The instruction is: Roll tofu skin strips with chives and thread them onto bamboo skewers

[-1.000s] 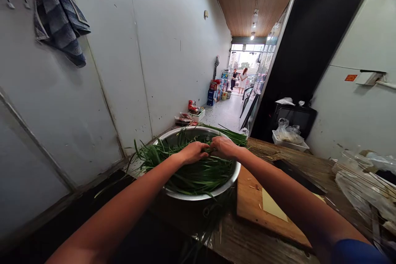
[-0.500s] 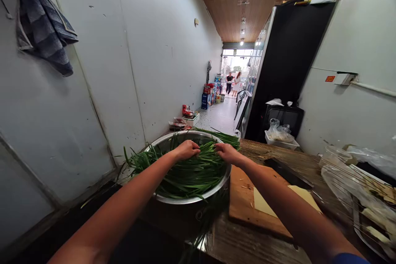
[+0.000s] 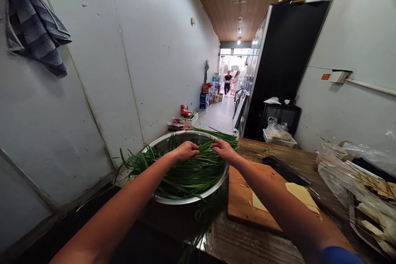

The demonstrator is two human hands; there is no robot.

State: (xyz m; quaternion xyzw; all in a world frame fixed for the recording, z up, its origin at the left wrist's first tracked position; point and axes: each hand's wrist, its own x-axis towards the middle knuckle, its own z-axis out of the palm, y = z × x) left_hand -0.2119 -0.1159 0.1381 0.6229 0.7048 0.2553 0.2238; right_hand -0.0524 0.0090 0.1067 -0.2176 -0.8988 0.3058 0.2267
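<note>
A wide metal bowl (image 3: pixel 188 199) stands at the near left end of a wooden table (image 3: pixel 247 243). It is heaped with long green chive stalks (image 3: pixel 185 173) that spill over its left rim. My left hand (image 3: pixel 186 150) rests on top of the stalks with its fingers curled into them. My right hand (image 3: pixel 223 149) lies a little to the right, fingers closed on some of the same stalks. A separate bunch of green stalks (image 3: pixel 221 135) lies across the far rim.
A wooden cutting board (image 3: pixel 244 198) with a cleaver (image 3: pixel 286 170) and a pale sheet (image 3: pixel 301 193) lies right of the bowl. Plastic bags and a tray (image 3: pixel 368 198) crowd the right edge. A towel (image 3: pixel 31 29) hangs on the left wall. Two people (image 3: pixel 230 81) stand in the far doorway.
My hands, close together a second ago, have drawn slightly apart over the stalks. The view has shifted a little to the right.
</note>
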